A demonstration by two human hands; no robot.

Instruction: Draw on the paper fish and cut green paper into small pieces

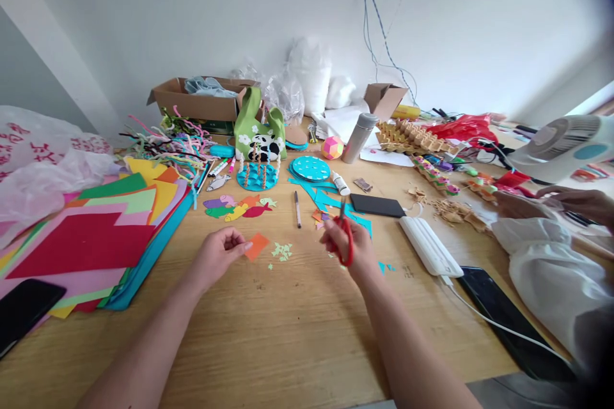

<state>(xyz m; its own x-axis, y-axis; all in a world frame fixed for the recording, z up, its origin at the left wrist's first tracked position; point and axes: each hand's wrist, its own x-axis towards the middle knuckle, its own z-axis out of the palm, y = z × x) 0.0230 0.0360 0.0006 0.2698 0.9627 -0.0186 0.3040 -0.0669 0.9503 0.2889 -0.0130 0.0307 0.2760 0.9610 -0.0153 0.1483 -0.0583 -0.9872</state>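
Note:
Between the thumb and fingers of my left hand [224,254] is a small piece of orange paper [258,246], held low over the table. My right hand [352,249] grips red-handled scissors [346,243], their blades pointing up and away from me. The scissors and the orange paper are apart. Pale green paper scraps [283,252] lie on the wood between my hands. Beyond my left hand rest several coloured paper fish [235,209]. A pen [297,209] lies in the middle, and blue paper strips [319,197] spread out behind the scissors.
Stacked coloured sheets [86,236] and a black phone [29,307] occupy the left. On the right are a white power bank [429,246] with a cable, a dark tablet [513,319] and a co-worker's white sleeve [547,262]. A metal flask [359,138] stands farther back.

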